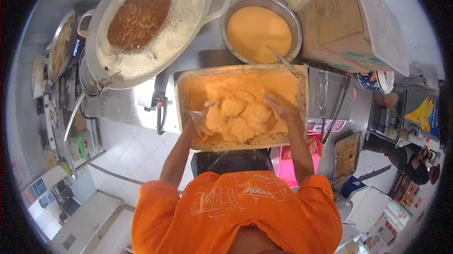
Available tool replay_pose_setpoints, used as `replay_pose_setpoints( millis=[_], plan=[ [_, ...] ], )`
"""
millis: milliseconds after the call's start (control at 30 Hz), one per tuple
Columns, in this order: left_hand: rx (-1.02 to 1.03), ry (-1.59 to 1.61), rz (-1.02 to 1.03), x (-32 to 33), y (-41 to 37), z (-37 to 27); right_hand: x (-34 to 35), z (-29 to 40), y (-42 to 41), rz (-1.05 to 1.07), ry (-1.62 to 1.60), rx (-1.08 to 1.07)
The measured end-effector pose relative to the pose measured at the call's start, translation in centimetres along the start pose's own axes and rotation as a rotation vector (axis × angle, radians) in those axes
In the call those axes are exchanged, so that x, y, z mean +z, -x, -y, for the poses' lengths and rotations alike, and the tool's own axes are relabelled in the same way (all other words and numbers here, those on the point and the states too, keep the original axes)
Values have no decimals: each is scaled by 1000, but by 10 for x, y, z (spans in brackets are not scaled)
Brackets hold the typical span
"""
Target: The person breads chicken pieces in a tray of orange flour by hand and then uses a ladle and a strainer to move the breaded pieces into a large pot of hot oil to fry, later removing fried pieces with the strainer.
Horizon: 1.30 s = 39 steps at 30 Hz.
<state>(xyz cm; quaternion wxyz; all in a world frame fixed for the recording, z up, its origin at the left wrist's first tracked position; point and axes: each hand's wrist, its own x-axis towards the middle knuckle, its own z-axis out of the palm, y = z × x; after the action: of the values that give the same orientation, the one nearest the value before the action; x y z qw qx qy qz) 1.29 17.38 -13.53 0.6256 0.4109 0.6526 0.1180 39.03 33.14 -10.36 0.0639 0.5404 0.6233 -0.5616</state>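
A rectangular tray (303, 112) in front of me holds loose orange flour-like coating. Breaded pieces (235, 107) lie heaped in its middle, dusted in the same orange. At the heap's left edge is my left hand (201, 115), in a clear plastic glove, its fingers partly in the coating. My right hand (279, 107), also gloved, touches the coating at the heap's right side and looks slightly blurred. Whether either hand grips a piece cannot be made out. Behind the tray stands a metal bowl of orange batter (260, 31), with metal tongs (288, 66) leaning from it over the tray's rim.
A large two-handled pan of foaming oil (141, 24) stands at the back left, a strainer (76, 112) beside it. A cardboard box (332, 20) is at the back right. To the right are a pink crate (287, 169) and a food tray (347, 155). Another person (419, 169) is at the far right.
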Motion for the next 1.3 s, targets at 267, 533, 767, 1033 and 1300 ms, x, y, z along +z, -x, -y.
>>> replay_pose_setpoints(
  millis=[267,533,767,1033,1300],
  plan=[
    [155,145,75,14,-37,-82,34,9,-62,134,38,-232],
    [141,-457,-258,-35,-4,-109,-6,73,55,156,412,-416],
    [-31,-830,-421,-50,-83,-109,-13,24,-100,-91,229,-151],
    [187,-760,-330,-42,-100,-93,17,33,-99,16,192,-350],
    [252,-810,-368,-29,-66,-50,-4,-71,-19,-266,76,-85]
  ],
)
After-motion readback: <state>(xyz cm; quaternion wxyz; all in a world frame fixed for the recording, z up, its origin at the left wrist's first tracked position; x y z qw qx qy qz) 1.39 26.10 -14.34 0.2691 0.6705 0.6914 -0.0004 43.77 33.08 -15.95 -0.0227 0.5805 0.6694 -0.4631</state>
